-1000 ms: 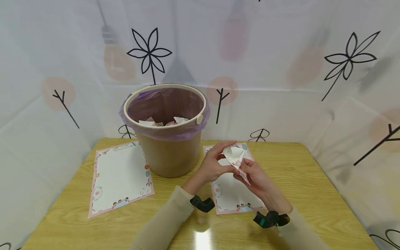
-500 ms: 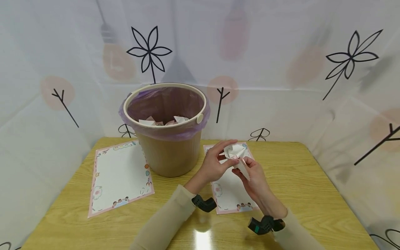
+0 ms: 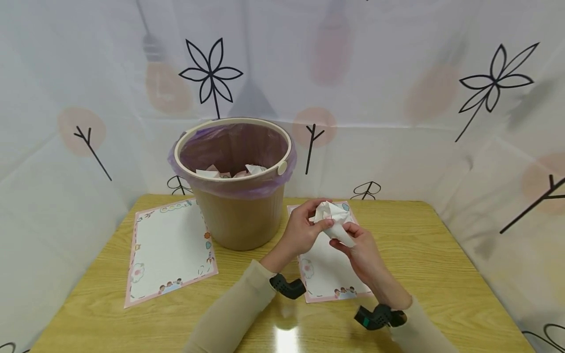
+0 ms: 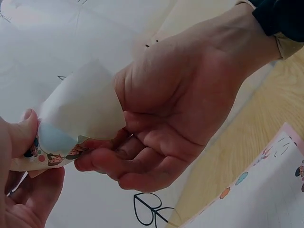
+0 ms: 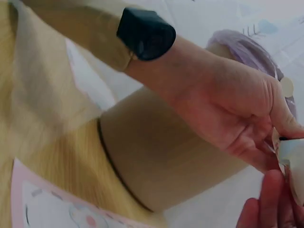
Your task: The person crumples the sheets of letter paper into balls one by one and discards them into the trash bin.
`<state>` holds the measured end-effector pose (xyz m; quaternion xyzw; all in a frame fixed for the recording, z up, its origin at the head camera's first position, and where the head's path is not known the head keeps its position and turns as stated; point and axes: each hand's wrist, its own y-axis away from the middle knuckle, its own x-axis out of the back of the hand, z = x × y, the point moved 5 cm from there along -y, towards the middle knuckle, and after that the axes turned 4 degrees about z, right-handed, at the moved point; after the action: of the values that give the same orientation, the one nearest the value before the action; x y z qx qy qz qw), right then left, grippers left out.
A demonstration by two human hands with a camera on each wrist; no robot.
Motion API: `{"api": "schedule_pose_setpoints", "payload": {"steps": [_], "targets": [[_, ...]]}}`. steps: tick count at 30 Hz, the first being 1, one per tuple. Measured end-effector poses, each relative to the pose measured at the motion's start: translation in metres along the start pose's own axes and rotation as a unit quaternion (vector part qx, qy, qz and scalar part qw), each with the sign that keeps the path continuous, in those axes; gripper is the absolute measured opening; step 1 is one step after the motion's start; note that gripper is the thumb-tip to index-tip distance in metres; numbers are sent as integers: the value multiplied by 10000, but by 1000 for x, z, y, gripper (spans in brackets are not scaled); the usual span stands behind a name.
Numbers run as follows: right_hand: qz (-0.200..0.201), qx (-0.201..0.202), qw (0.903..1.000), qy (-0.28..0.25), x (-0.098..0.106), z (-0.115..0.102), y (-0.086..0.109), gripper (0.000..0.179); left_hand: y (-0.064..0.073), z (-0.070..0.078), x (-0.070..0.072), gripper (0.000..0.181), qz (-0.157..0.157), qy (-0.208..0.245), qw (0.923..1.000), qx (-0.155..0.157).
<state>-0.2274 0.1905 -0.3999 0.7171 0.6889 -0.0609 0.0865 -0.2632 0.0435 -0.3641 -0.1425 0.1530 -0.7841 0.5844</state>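
Folded paper (image 3: 340,233), its white flap now turned further upward, is held at one o'clock over a bordered sheet (image 3: 322,269), gripped by left hand (image 3: 302,233) and right hand (image 3: 366,252); shaping appears unfinished. The wood-grain table (image 3: 419,260) is backed by flower-print cloth (image 3: 379,152), a lined bin (image 3: 243,215) at eleven.

Got a yellowish wood-grain table (image 3: 423,264) here, with a bright glare spot toward the front. Carries a tan bin (image 3: 240,223) standing upright near the back edge, left of the middle. Also got a pink-bordered sheet (image 3: 169,245) lying flat toward the back left corner, right by the bin, can't tell if touching. Plus another sheet (image 3: 328,274), right of the bin, reaching nearly to the back edge.
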Motion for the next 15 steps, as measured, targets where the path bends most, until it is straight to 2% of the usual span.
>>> {"api": "schedule_pose_setpoints", "payload": {"steps": [3, 6, 10, 12, 15], "targets": [[-7, 157, 9985, 531, 2, -4, 1, 25, -2, 3, 0, 44, 116, -2, 9998, 137], [39, 394, 9958, 831, 4, -7, 3, 32, -5, 1, 2, 43, 204, 12, 9996, 173], [-128, 1191, 9914, 534, 5, -12, 8, 49, -5, -5, 4, 43, 298, 167, 9991, 264], [-381, 1606, 9858, 308, 4, -13, 10, 56, -4, -7, 5, 43, 368, 225, 9986, 308], [-754, 1865, 9795, 87, 3, -13, 12, 58, -2, -9, 5, 43, 434, 300, 9981, 311]]}}
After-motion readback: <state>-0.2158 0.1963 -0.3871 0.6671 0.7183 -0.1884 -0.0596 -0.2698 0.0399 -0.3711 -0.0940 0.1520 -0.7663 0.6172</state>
